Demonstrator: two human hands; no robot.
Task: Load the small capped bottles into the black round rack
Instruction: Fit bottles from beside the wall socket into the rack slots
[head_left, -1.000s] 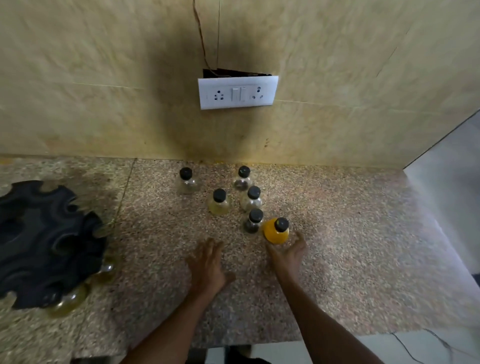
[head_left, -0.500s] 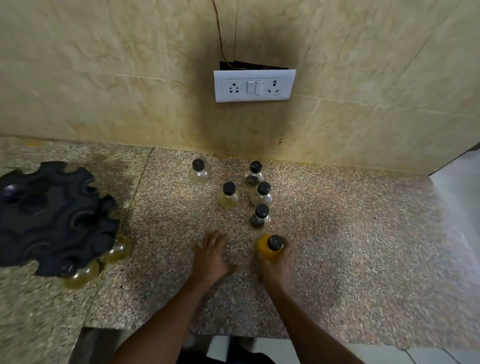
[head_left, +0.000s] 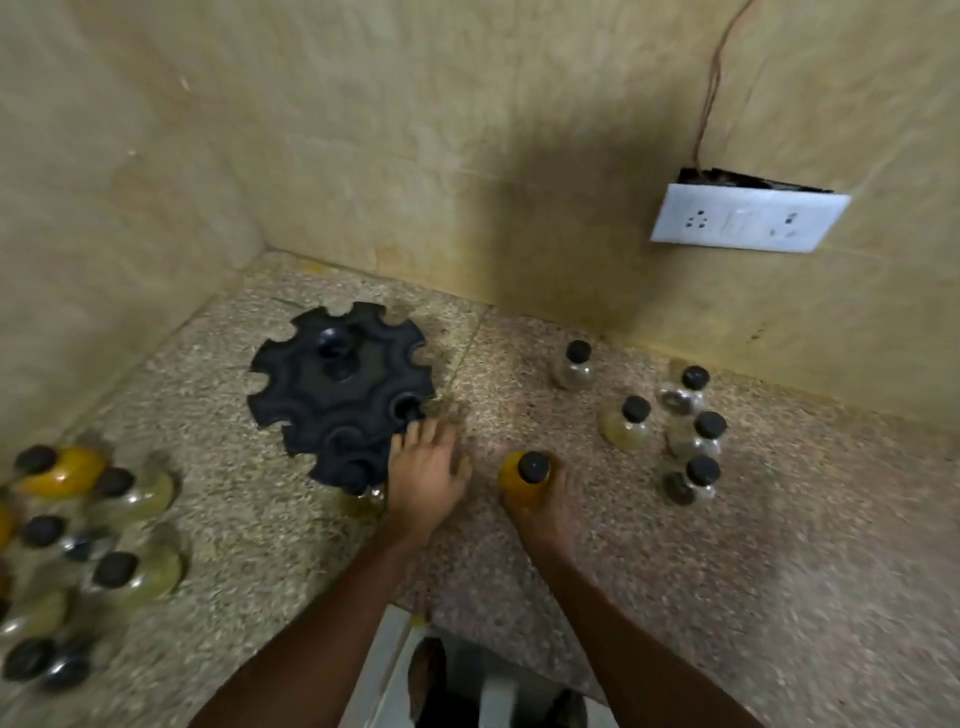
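Observation:
The black round rack (head_left: 340, 392) stands on the speckled counter, left of centre, with notched slots around its rim. My left hand (head_left: 423, 475) lies flat and open on the counter, fingertips touching the rack's near right edge. My right hand (head_left: 543, 512) grips an orange bottle with a black cap (head_left: 524, 480), upright on the counter. Several small clear bottles with black caps (head_left: 631, 428) stand to the right. A bottle (head_left: 366, 499) peeks out under the rack's near rim.
A blurred cluster of more capped bottles (head_left: 114, 569), clear and orange, sits at the far left. Tiled walls meet in a corner behind the rack. A white socket plate (head_left: 748, 218) hangs on the back wall. The counter's front edge (head_left: 467, 629) is below my wrists.
The view has swung left, so the rack now sits near centre. My right hand has closed on the orange bottle and drawn it away from the group. My left hand now touches the rack.

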